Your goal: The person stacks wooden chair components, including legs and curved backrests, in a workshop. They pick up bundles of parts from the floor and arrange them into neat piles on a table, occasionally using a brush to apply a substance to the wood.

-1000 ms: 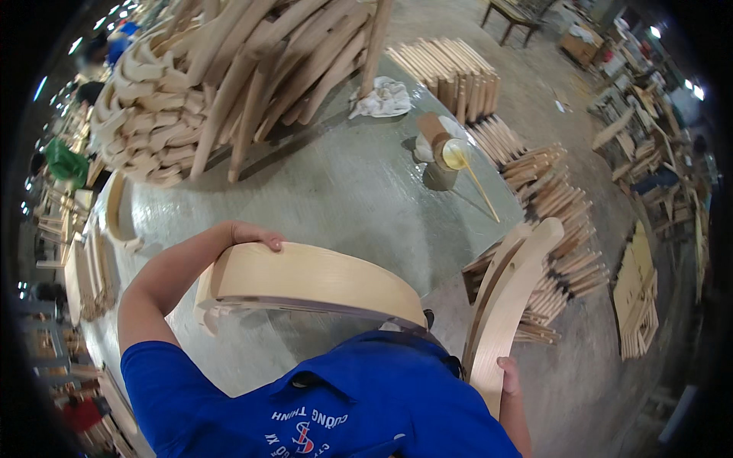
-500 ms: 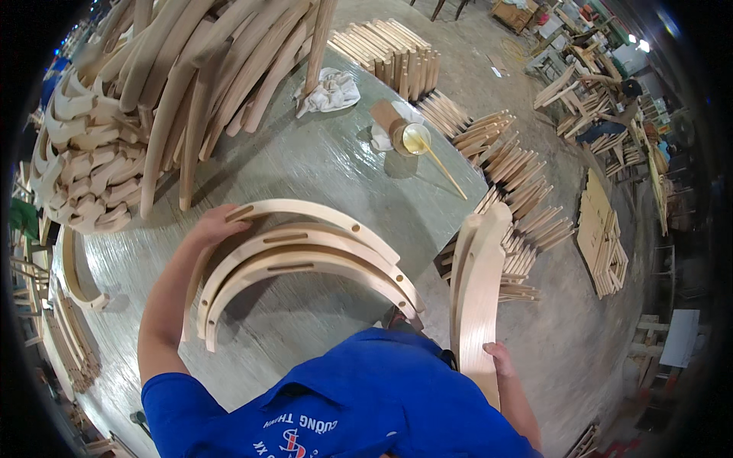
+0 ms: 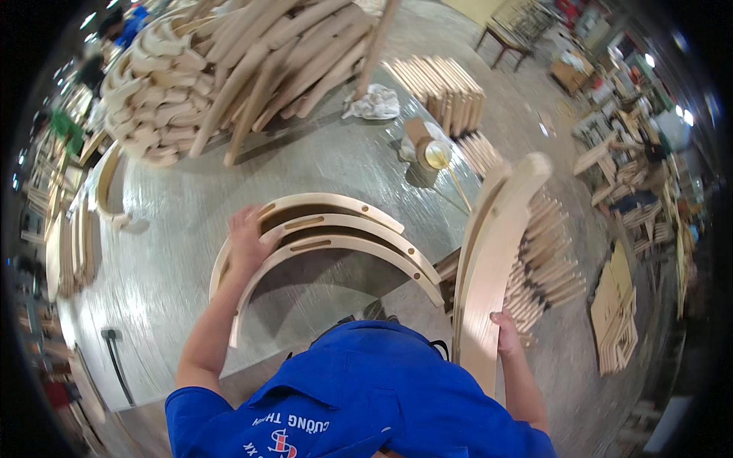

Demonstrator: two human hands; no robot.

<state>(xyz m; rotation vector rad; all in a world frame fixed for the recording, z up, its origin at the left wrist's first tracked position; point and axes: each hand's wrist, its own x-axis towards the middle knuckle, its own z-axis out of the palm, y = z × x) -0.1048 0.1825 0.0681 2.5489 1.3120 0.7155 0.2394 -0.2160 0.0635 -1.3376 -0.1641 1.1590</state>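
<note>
Three curved wooden rails point(image 3: 340, 243) with slots and round holes stand nested on the table in front of me. My left hand point(image 3: 250, 238) is closed over their left part, its fingers wrapped across the far rails. At my right side, my right hand point(image 3: 507, 333) grips a pair of broad curved wooden pieces point(image 3: 496, 252) by the edge, thumb on the pale face. These pieces rise steeply beside the table's right corner, their lower ends hidden by my body.
A sheet-covered table point(image 3: 175, 252) bears a large pile of curved wooden parts point(image 3: 164, 99), a white cloth point(image 3: 372, 103), a cup of yellowish liquid point(image 3: 435, 155) with a stick, and a black tool point(image 3: 117, 366). Stacked wooden legs point(image 3: 447, 95) stand beyond the right edge.
My left hand has shifted from the far rail's outer side to over the nested rails. The pieces in my right hand stand higher in view. My view has turned, moving the table's contents rightward.
</note>
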